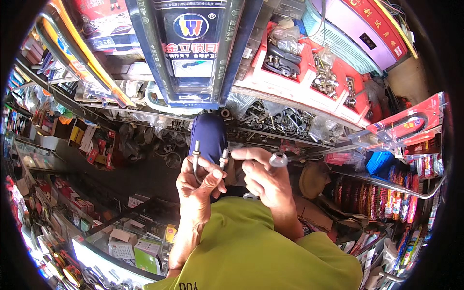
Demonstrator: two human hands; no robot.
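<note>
In front of my chest, my left hand (pixel 198 181) is closed on a bent metal rod that looks like a U-bolt (pixel 196 157). Its two threaded ends point upward, each with a nut on it; the lower bend is hidden by my fingers. My right hand (pixel 266 179) is wrapped round a wrench (pixel 278 160), whose open jaw sticks out past the knuckles. The wrench's other end shows below the palm. The right index finger stretches toward the nut (pixel 224 159) on the nearer threaded end; whether it touches cannot be told.
Ahead, a shelf holds loose metal fittings (pixel 280 121) and red bins (pixel 309 63) with bolts. A tall dark blue boxed panel (pixel 191 53) stands above my knee (pixel 209 133). Glass cases with small boxes (pixel 123 241) lie at left. Packaged goods hang by a metal rail (pixel 411 193) at right.
</note>
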